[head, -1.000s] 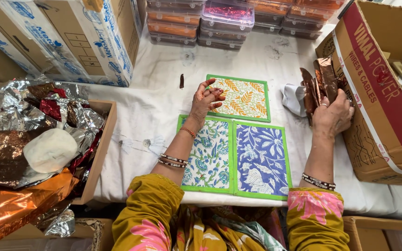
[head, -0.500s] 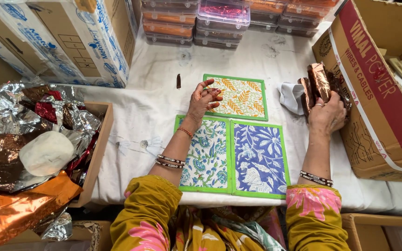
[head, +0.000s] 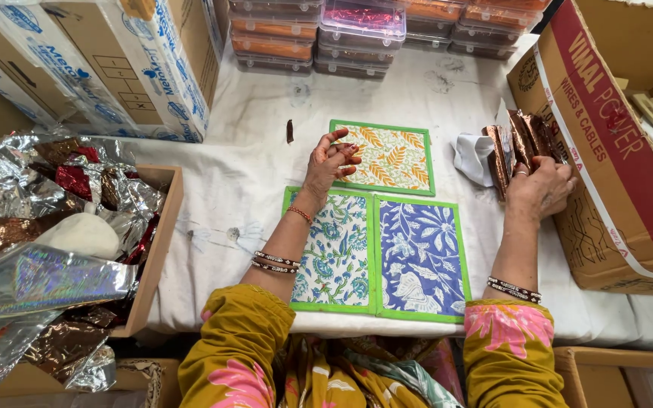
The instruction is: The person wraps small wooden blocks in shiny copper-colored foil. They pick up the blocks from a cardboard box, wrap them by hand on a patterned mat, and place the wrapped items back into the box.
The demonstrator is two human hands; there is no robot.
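Three green-edged floral mats lie on the white cloth. An orange-leaf mat (head: 391,157) is at the back, a teal-flowered mat (head: 338,257) and a blue-flowered mat (head: 421,257) lie side by side in front. My left hand (head: 329,165) hovers with fingers apart over the left edge of the orange-leaf mat and holds nothing. My right hand (head: 542,189) grips a stack of shiny brown foil pieces (head: 519,143) beside the big cardboard box (head: 606,219).
White crumpled cloth (head: 474,159) lies left of the foil stack. A wooden tray of crumpled foil wrappers (head: 54,242) sits at left. Stacked clear lidded containers (head: 357,30) and printed cartons (head: 100,68) line the back. A small dark scrap (head: 289,131) lies on the cloth.
My right hand has drawn the foil stack slightly away from the box. My left hand stays over the orange-leaf mat, fingers shifting a little.
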